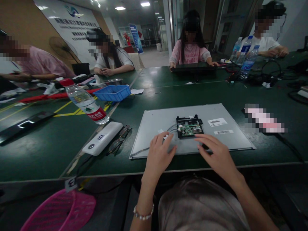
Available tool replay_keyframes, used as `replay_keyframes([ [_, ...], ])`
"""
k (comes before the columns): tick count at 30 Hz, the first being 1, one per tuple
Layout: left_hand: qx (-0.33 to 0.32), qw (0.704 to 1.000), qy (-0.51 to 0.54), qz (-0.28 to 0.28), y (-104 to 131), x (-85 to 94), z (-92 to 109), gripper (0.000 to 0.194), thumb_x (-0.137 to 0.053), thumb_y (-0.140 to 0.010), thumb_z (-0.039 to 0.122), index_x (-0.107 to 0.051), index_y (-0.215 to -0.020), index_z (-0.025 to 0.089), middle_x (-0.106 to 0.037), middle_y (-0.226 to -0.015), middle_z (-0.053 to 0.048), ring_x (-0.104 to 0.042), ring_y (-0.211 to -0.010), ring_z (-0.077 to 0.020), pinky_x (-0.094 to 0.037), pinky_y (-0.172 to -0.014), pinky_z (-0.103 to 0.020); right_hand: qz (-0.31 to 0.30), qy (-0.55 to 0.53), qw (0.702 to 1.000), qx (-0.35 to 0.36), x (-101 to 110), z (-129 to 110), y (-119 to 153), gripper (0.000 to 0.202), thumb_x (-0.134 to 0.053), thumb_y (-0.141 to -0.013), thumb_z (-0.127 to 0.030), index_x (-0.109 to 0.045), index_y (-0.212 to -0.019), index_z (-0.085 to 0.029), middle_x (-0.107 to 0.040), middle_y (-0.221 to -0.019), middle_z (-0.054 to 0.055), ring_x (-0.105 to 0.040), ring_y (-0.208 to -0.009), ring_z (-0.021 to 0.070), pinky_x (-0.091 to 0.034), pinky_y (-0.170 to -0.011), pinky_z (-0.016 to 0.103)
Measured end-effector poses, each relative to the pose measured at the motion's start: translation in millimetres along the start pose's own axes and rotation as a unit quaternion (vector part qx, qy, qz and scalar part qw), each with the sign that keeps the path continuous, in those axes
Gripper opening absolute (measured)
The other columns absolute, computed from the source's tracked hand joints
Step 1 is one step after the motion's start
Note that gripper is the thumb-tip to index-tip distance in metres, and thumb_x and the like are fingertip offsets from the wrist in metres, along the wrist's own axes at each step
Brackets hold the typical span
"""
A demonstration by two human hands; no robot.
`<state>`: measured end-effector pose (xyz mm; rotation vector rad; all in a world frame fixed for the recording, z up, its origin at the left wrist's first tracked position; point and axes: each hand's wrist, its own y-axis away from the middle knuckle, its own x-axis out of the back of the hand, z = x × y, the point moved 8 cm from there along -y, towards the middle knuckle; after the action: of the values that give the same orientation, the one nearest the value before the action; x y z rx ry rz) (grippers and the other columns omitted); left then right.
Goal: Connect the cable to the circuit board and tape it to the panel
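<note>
A flat silver-grey display panel lies on the table in front of me, back side up. Near its middle sits a green circuit board in a black plastic frame, with thin grey cables leading off its left side. My left hand is over the panel's front left part, fingers spread, close to the cables; whether the fingertips touch them I cannot tell. Just right of the board's front corner, my right hand is held with thumb and fingers apart. Neither hand shows anything in its grasp.
Left of the panel are eyeglasses, a white power bank, and a water bottle. A blue tray stands farther back. A corded pink object, blurred, lies right. A pink basket is below the table edge. Several people sit around.
</note>
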<state>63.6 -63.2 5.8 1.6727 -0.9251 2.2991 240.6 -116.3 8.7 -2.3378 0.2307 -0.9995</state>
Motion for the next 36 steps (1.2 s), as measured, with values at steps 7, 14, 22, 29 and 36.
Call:
replay_keyframes([
  [7,0.007,0.998,-0.061,-0.024,-8,-1.2,-3,0.020,-0.045,-0.091,0.017,-0.064,-0.098,0.021,-0.065,-0.101,-0.007,-0.059,-0.094,-0.0232,-0.046,-0.084,-0.037,-0.065,0.073,0.994,-0.039,23,67,4,0.032,-0.057,-0.085,-0.023,-0.061,-0.116,-0.020,-0.063,-0.120,0.008,-0.058,-0.111,0.0235,-0.046,-0.098,0.045],
  [14,0.036,0.989,0.026,0.143,-31,55.3,-17,0.023,-0.043,-0.094,0.024,-0.064,-0.102,0.020,-0.067,-0.105,-0.006,-0.062,-0.098,-0.0186,-0.045,-0.089,-0.029,-0.090,0.122,0.988,-0.014,8,69,-2,0.020,-0.051,-0.088,-0.021,-0.065,-0.103,-0.019,-0.070,-0.103,0.007,-0.065,-0.095,0.0229,-0.052,-0.086,0.040],
  [22,0.084,0.991,0.076,0.074,-38,14.2,-55,0.022,-0.044,-0.089,0.021,-0.066,-0.093,0.017,-0.069,-0.098,-0.006,-0.065,-0.089,-0.0200,-0.049,-0.085,-0.031,-0.004,0.257,0.966,-0.008,39,81,-11,0.027,-0.045,-0.091,-0.017,-0.065,-0.109,-0.016,-0.067,-0.113,0.009,-0.060,-0.106,0.0248,-0.047,-0.096,0.041],
  [29,0.087,0.994,0.048,0.048,-34,5.7,-62,0.023,-0.046,-0.089,0.025,-0.064,-0.101,0.019,-0.067,-0.108,-0.007,-0.060,-0.106,-0.0228,-0.044,-0.097,-0.038,-0.071,0.228,0.970,-0.051,34,111,-4,0.037,-0.039,-0.090,-0.017,-0.062,-0.118,-0.011,-0.062,-0.124,0.013,-0.056,-0.115,0.0254,-0.044,-0.102,0.042],
  [36,0.039,0.997,0.027,0.057,-33,-0.6,-13,0.027,-0.049,-0.091,0.024,-0.057,-0.116,0.018,-0.056,-0.128,-0.009,-0.045,-0.126,-0.0254,-0.036,-0.106,-0.046,-0.110,0.170,0.979,-0.018,36,87,-35,0.036,-0.042,-0.091,-0.026,-0.063,-0.119,-0.018,-0.061,-0.126,0.009,-0.054,-0.118,0.0244,-0.041,-0.104,0.043],
])
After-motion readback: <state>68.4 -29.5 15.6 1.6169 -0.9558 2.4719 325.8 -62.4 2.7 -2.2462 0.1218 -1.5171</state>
